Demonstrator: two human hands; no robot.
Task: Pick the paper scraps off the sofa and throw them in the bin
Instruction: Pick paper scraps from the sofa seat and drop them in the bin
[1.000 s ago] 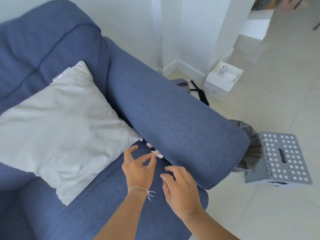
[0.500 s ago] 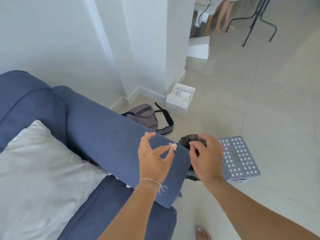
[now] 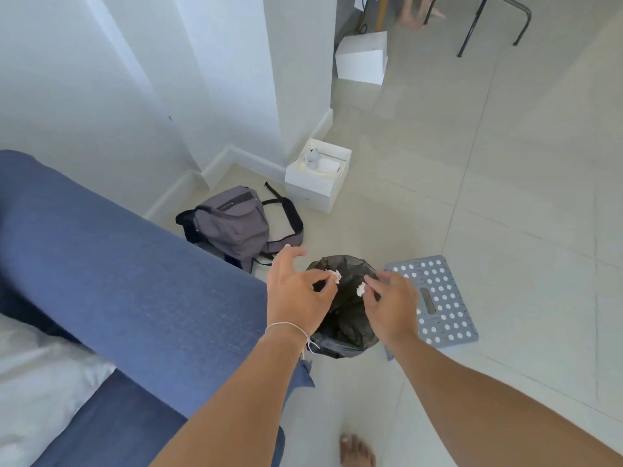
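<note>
The bin (image 3: 347, 328), lined with a black bag, stands on the floor just past the blue sofa's armrest (image 3: 141, 281). Both hands hover over its opening. My left hand (image 3: 296, 291) pinches a small white paper scrap (image 3: 336, 274) between thumb and forefinger. At the fingertips of my right hand (image 3: 391, 305) is a second white paper scrap (image 3: 361, 289), above the bag. The rest of the sofa seat is mostly out of view.
A grey dotted folding stool (image 3: 438, 298) lies right of the bin. A grey bag (image 3: 232, 224) and an open white box (image 3: 318, 175) sit on the floor by the wall. A white cushion (image 3: 37, 382) rests on the sofa. My bare foot (image 3: 357, 449) is below.
Both hands have left the sofa seat and travelled right over the armrest to the bin. The left hand carries a scrap it picked up; the right now shows one too.
</note>
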